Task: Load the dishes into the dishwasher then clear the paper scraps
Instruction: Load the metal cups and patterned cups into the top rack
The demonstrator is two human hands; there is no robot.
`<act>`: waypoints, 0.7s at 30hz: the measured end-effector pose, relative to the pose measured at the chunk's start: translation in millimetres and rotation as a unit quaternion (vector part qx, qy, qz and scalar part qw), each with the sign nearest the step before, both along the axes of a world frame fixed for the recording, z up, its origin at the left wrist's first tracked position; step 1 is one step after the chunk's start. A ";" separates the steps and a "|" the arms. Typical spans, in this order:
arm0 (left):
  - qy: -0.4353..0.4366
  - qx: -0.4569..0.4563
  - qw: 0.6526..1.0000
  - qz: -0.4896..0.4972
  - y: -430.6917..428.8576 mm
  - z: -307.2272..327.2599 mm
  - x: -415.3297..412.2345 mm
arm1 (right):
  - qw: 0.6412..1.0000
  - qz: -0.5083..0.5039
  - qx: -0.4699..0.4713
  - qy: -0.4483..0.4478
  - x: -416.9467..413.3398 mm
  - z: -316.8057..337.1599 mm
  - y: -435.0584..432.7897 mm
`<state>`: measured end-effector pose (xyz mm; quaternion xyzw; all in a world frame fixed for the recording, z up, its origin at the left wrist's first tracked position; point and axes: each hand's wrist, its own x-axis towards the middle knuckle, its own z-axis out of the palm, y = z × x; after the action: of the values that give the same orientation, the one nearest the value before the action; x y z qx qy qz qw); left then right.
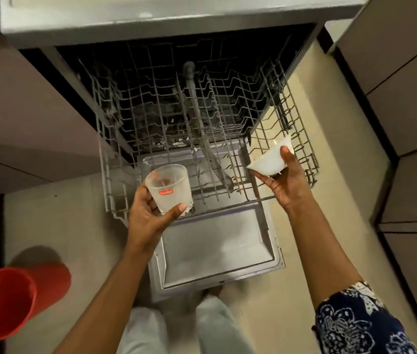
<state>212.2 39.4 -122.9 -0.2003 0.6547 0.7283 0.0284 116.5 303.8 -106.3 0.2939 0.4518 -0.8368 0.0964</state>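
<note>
Loading step; no paper scraps in view. Left grip [148, 213] curled round a frosted glass [168, 189], right grip [289, 182] wrapped under a white bowl [271, 159] — both held above the pulled-out rack [304, 149], neither seated. Next, likely: upend each, set between tines.

red bucket [11, 300] runs off the left edge. red label [166, 192] on the glass [174, 176] is too blurry to read. inside of the white bowl [270, 160] faces away, unseen. behind the rack [202, 111], the dishwasher tub [228, 60] is too dark to make out.
</note>
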 end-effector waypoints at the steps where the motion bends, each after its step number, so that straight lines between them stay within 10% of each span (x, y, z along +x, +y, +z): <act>1: 0.001 -0.006 1.000 0.004 1.7 -5.3 -3.4 | 0.998 0.028 0.052 -0.013 -5.1 -2.3 4.4; 4: 0.009 -0.023 1.000 0.015 2.7 -18.0 -13.5 | 0.956 0.148 0.252 -0.038 -18.3 -13.0 9.4; 8: 0.018 -0.035 0.999 0.019 0.6 -32.3 -24.1 | 0.761 0.365 0.536 0.034 -26.2 -30.1 -4.6; 13: 0.025 -0.049 0.998 0.017 -1.8 -43.2 -30.7 | 0.580 0.481 0.656 0.046 -22.5 -43.9 -27.5; 21: 0.025 -0.070 0.997 0.007 -4.7 -55.3 -32.6 | 0.501 0.471 0.721 0.091 -14.6 -61.9 -32.0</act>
<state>179.6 34.7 -178.2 -0.1882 0.7030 0.6858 -0.0068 101.9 271.8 -168.2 -0.0727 0.9764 -0.0747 0.1893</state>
